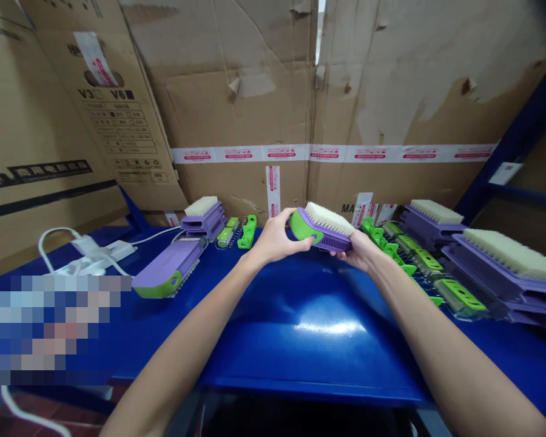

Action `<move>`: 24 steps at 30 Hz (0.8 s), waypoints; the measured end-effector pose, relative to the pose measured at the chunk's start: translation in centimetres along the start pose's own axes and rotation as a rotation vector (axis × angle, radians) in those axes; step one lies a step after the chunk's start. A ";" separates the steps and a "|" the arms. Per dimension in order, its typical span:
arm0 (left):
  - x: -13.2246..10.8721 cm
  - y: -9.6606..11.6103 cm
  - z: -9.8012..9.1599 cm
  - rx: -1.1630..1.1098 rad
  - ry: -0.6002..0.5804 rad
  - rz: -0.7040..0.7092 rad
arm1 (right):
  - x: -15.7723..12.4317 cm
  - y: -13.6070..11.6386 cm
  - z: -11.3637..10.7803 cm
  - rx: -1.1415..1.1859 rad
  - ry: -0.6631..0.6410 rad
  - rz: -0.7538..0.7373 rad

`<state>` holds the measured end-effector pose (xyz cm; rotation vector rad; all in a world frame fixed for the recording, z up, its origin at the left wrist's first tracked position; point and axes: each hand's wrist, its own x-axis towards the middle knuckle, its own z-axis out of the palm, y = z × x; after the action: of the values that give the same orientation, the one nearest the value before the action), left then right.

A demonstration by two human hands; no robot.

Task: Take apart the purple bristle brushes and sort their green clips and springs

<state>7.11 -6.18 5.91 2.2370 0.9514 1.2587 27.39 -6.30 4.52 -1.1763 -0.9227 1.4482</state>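
Observation:
A purple brush (330, 227) with pale bristles facing up and a green end cap (304, 224) is held between both hands above the blue table. My left hand (277, 238) grips the capped end, its thumb in front of the green piece. Around the other end of the brush, my right hand (361, 250) is closed, with fingers underneath. To the left lies another purple brush (166, 267) with a green cap, bristles down. Purple brush bodies (486, 267) without visible green caps are stacked at the right.
Rows of bright green parts (386, 246) and clear-and-green pieces (461, 297) lie right; similar green parts (247, 232) lie left beside a purple stack (203, 218). A white power strip (93, 258) with cables sits far left. Cardboard (246, 109) walls the back of the blue table (273, 340).

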 end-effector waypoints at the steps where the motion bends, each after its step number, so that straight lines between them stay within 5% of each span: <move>1: 0.0 0.0 0.1 0.022 0.009 0.004 | 0.1 0.1 0.0 0.012 -0.008 0.005; 7: -0.1 0.2 0.0 0.108 0.027 0.026 | 0.2 0.6 0.5 0.073 -0.035 0.049; 14: -0.1 1.3 0.7 0.248 0.228 0.111 | -0.4 0.3 1.1 0.137 -0.079 0.068; 24: 0.1 0.2 0.8 0.292 0.338 0.026 | -0.6 1.0 2.2 0.098 -0.158 0.128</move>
<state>7.86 -6.21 5.69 2.2955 1.3075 1.6373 25.07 -7.00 4.20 -1.0758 -0.8857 1.6901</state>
